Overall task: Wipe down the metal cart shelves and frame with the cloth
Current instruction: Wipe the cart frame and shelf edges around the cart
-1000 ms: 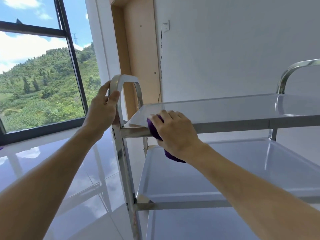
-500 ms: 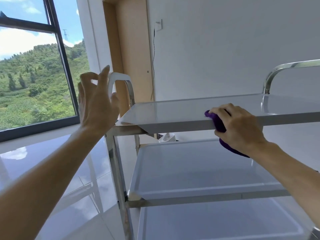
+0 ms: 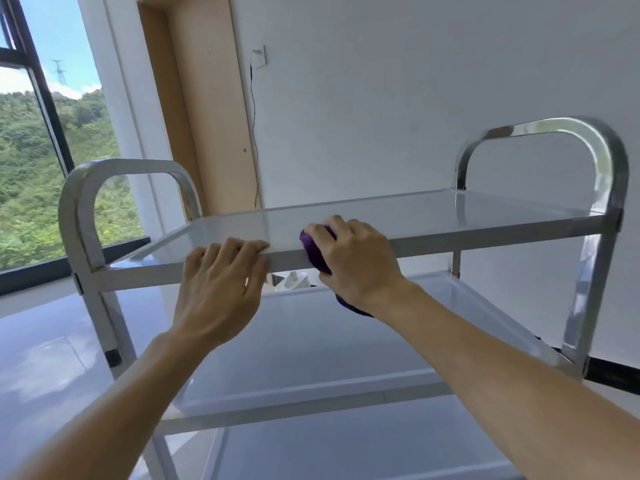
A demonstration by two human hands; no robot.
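The metal cart fills the view, with its top shelf (image 3: 415, 216) at hand height, a middle shelf (image 3: 346, 348) below and a lower one at the bottom edge. My right hand (image 3: 356, 265) grips a purple cloth (image 3: 313, 249) and holds it against the front rim of the top shelf, near its middle. My left hand (image 3: 218, 289) is just to the left, its fingers curled over the same front rim. Arched handles rise at the left end (image 3: 79, 209) and the right end (image 3: 602, 168) of the cart.
A white wall stands close behind the cart, with a wooden door frame (image 3: 194, 116) and a hanging cable (image 3: 254, 133). A large window (image 3: 31, 168) is at the left. A small white object (image 3: 294, 280) shows behind the cart under the top shelf. The floor is glossy.
My left hand let go of the left handle and came down onto the top shelf's front rim. My right hand with the cloth slid right along the rim, then back toward the middle.
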